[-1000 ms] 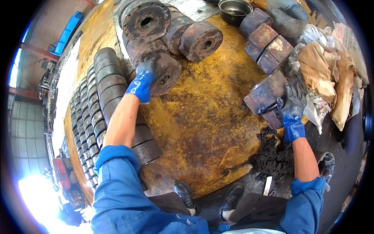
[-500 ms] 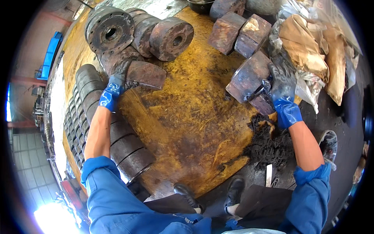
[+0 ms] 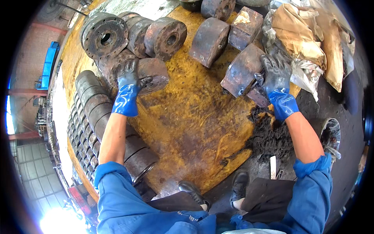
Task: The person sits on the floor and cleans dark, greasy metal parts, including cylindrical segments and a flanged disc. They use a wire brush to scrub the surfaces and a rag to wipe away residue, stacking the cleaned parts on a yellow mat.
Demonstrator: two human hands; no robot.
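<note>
My left hand (image 3: 130,80), in a blue and black glove, grips a rusty metal cylinder (image 3: 154,74) with a centre hole, tilted on the yellow round table (image 3: 194,124). My right hand (image 3: 276,76), gloved the same way, rests on a dark rusty block (image 3: 241,70) at the table's right edge and holds a small dark tool against it. More rusty cylinders (image 3: 165,37) and a flanged disc (image 3: 104,36) stand just behind the left hand.
A row of dark metal rings (image 3: 93,105) lines the table's left side. Further rusty blocks (image 3: 210,41) sit at the back. Crumpled brown paper and plastic bags (image 3: 307,39) lie at the right. Black grime (image 3: 270,140) is piled at the table's near right edge. My shoes (image 3: 194,193) show below.
My left hand has shifted its grip and turned the rusty cylinder so its holed face shows. My right hand stays on the dark block. The view has shifted slightly.
</note>
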